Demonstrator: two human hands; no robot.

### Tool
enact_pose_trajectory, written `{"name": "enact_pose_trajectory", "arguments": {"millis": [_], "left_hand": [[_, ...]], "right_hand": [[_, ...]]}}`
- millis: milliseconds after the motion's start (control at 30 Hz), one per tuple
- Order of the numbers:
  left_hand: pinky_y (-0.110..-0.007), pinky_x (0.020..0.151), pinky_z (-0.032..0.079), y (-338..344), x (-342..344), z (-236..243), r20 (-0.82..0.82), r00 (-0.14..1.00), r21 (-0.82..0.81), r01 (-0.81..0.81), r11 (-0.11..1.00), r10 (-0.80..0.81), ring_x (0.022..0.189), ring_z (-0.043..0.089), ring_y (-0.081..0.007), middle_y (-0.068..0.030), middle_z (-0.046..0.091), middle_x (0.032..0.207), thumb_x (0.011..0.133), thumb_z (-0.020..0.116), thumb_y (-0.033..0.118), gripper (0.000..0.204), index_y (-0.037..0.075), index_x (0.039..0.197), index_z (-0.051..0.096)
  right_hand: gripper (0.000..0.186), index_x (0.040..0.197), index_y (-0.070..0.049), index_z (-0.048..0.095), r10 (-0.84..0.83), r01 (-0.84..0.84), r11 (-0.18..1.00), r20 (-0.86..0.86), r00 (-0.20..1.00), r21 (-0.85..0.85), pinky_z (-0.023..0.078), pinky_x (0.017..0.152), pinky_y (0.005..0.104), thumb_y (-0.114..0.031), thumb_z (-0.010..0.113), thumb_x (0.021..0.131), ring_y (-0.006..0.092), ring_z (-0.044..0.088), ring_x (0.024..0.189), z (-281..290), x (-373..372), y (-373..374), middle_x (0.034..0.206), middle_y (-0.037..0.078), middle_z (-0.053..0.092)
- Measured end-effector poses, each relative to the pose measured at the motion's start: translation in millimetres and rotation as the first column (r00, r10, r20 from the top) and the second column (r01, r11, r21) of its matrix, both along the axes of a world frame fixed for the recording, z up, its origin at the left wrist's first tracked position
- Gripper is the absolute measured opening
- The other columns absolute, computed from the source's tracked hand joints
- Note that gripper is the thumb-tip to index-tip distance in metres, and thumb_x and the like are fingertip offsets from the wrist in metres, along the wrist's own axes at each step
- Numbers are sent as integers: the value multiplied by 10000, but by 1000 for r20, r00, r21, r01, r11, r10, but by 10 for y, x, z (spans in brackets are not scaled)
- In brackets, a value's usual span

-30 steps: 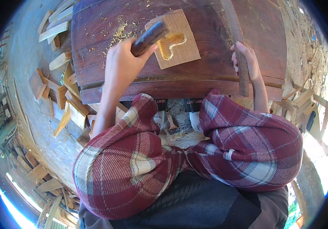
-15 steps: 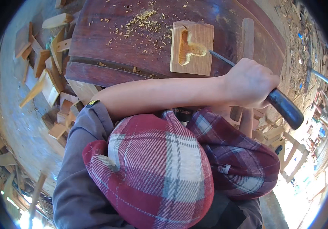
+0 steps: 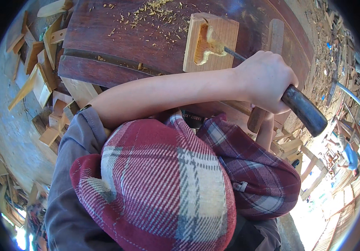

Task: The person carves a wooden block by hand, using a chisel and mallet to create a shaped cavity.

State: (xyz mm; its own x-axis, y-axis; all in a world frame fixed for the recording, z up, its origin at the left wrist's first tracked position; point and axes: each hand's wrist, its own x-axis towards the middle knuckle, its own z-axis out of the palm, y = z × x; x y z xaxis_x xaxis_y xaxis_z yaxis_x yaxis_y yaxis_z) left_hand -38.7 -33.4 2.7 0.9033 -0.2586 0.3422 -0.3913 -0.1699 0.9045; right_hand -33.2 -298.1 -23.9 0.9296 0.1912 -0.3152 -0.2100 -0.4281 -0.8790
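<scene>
My left hand [image 3: 266,79] reaches across to the right, closed round a chisel's dark handle [image 3: 303,109]. The thin steel blade [image 3: 236,54] meets the carved recess at its right-hand end, in a pale wooden block [image 3: 228,60]. A long wooden bar [image 3: 275,31] lies to the block's right and runs down under my left hand. My right forearm [image 3: 266,136] comes up beside the bar's lower end; my right hand is hidden behind my left, so I cannot see what its fingers hold.
The dark wooden bench [image 3: 104,29] carries scattered shavings [image 3: 155,10]. Piles of wood offcuts [image 3: 42,85] lie on the floor to the left, with debris, timber and a pale pipe [image 3: 349,92] to the right. Another person in blue [image 3: 349,154] is at the far right.
My left arm has swung across to the right. The block has turned and now sits upright in view. The chisel tip has moved onto the recess's edge. My right hand has become hidden.
</scene>
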Motion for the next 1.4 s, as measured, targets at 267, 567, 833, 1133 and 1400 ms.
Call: {"name": "enact_pose_trajectory", "arguments": {"millis": [267,567,833,1133,1400], "left_hand": [[-405,564,507,51,-18,-26,2,999,-70,46,997,-46,573,617,-327,-102,591,560,549,684,249,168,103,565,603],[-415,559,503,-45,-28,-79,59,997,14,44,999,-45,561,618,-323,-84,595,551,588,690,285,185,126,557,600],[-451,607,519,-116,101,-65,14,1000,18,-24,1000,24,619,635,-338,-98,623,605,669,671,304,176,137,628,636],[-452,635,534,-186,220,-94,-66,997,124,-29,992,38,646,646,-347,-121,641,638,710,654,315,212,112,646,649],[-444,669,548,-272,355,-88,-143,988,151,-33,988,55,677,663,-351,-151,659,675,741,629,326,236,103,689,685]], "right_hand": [[467,1005,-18,557,-13,11,1000,144,990,19,469,466,280,-455,618,854,128,546,535,61,-88,4,705,51,534],[468,1006,-20,563,-27,17,999,305,952,34,478,483,290,-447,646,834,127,557,555,277,-230,-150,719,55,545],[630,1241,28,451,189,-223,820,118,975,527,533,644,354,-304,700,767,256,606,744,1510,-179,-357,808,153,558],[606,1273,15,389,-54,1,825,78,995,565,512,547,311,-257,664,806,220,585,744,1212,-347,-185,994,159,546],[601,1296,-10,399,-195,160,962,149,969,219,501,502,278,-321,620,831,168,568,662,951,-366,-89,956,117,575]]}}
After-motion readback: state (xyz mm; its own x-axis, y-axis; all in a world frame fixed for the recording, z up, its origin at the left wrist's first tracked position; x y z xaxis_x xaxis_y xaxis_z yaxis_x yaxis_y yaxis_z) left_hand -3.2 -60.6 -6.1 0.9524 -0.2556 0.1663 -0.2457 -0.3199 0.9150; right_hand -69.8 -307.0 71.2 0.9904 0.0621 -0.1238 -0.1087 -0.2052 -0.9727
